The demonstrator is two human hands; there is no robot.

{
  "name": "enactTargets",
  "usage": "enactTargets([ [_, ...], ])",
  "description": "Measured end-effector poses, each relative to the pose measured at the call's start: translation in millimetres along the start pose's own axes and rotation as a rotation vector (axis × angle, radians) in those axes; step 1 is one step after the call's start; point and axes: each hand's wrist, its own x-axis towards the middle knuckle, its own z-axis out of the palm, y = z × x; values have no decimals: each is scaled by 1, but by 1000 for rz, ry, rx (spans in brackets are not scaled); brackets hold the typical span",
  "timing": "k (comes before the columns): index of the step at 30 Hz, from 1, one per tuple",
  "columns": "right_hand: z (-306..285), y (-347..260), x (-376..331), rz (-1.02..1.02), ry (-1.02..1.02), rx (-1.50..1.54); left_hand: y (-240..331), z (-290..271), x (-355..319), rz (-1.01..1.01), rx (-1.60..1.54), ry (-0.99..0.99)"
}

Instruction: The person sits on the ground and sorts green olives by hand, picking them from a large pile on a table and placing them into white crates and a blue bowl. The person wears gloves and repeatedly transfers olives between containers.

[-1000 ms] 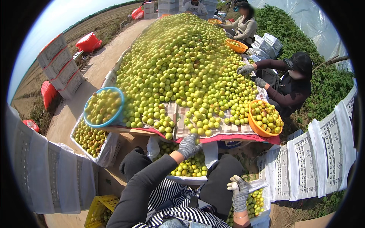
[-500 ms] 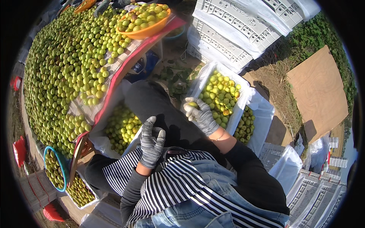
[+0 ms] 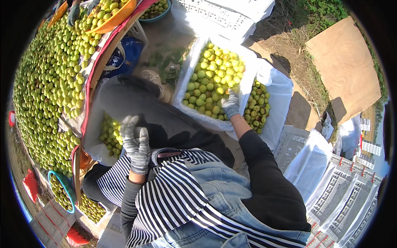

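In the white lined crate (image 3: 248, 89), green fruits (image 3: 213, 78) lie under the right hand (image 3: 230, 104), fingers spread apart.

Right hand (image 3: 230, 104): fingers lie among the green fruit in the lined crate (image 3: 188, 74); whether they close on one cannot be told. The second crate (image 3: 281, 89) is partly masked by the first. A co-worker's gloved hand (image 3: 73, 12) is cut by the upper edge. The blue-rimmed basket (image 3: 53, 182) at lower left is distorted near the rim.
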Motion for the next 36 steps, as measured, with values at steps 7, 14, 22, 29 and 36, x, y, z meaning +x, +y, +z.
enactTargets([
  [7, 11, -5, 0, -368, -223, -428, -2, 2, 0, 34, 50, 3],
  [14, 14, -11, 10, -363, -272, -516, 9, 1, 2, 19, 90, 13],
  [22, 10, -32, 36, -191, -470, -534, 9, -1, 1, -139, -388, 78],
  [29, -9, -63, 21, -390, -61, -56, -50, -59, -13, -378, -529, 355],
  [36, -45, -213, 54, -713, -67, 274, -138, -180, -22, -647, -124, 728],
])
